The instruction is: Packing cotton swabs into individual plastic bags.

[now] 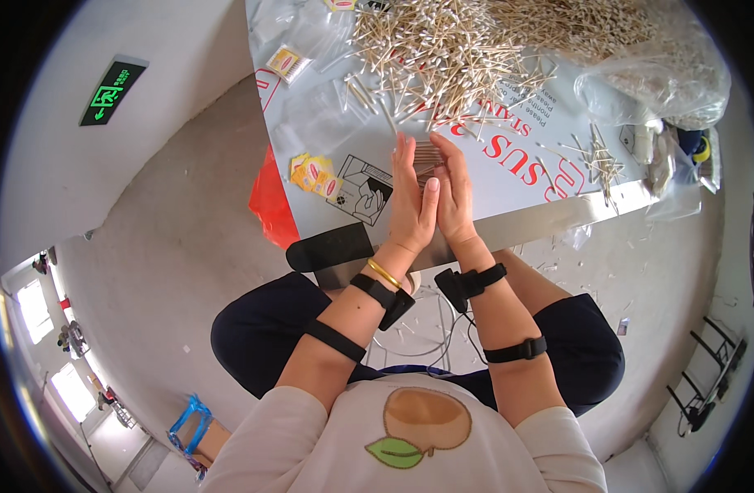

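- In the head view, a white shirt with a brown fruit print (426,419) is lying nearest.
- The left hand (410,205) and the right hand (453,197) are standing palm to palm above the near edge of a light grey table with red and black print (496,193); their fingers are almost straight, narrowly cupping a bundle of thin brown sticks (428,154) between them.
- Beyond the fingertips, a large loose pile of white-tipped cotton swabs (451,62) is spreading.
- Left of the hands, small yellow-and-white printed packets (314,175) are lying near clear plastic bags (319,119).
- Further right, a smaller group of loose swabs (603,164) is lying scattered.
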`<state>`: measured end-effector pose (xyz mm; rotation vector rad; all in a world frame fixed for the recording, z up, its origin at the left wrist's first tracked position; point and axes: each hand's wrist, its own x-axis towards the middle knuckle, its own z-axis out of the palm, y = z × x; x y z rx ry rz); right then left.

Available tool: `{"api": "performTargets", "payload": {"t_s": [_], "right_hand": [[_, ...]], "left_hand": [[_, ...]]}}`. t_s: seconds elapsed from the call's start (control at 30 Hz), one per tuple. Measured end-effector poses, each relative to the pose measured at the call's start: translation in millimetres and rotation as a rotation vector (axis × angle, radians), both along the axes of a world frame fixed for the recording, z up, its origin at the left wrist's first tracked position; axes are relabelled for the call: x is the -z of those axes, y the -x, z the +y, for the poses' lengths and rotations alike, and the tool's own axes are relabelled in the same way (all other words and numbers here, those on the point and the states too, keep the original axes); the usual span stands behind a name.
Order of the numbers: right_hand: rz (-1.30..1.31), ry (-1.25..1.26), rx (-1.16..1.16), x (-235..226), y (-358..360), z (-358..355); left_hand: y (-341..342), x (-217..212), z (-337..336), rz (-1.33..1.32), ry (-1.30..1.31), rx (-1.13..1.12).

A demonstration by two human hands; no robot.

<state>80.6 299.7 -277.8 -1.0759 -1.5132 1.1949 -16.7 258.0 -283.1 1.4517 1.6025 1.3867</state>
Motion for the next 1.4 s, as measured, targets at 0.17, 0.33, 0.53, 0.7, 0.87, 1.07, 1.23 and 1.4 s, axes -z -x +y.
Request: {"api": "performTargets", "payload": {"t_s": [0.17, 0.33, 0.53, 0.7, 0.87, 1.07, 1.23, 1.4], "right_hand": [[-0.040, -0.007, 0.097, -7, -33, -10], [-0.448, -0.191, 0.042, -10, -48, -39], [-0.584, -0.252, -0.086, -19, -32, 10], [-0.598, -0.282, -0.240, -12, -32, 30], [-0.605, -0.221, -0.207, -8, -31, 27], [-0.529, -0.166, -0.018, -10, -46, 21], [-0.502, -0.116, 0.127, 2, -61, 12], [-0.537, -0.264, 0.206, 11, -58, 8]], "left_hand": [[18, -9, -18, 0.015, -0.049, -0.130], [32, -6, -36, 0.464, 0.010, 0.039], [37, -8, -32, 0.403, 0.019, -0.061], [42, -5, -35, 0.489, 0.021, 0.021], [39, -4, -36, 0.629, 0.078, 0.088], [23, -11, -40, 0.788, 0.122, 0.265], [32, -13, -15, 0.924, 0.197, 0.342], [44, -16, -3, 1.049, 0.166, 0.408]]}}
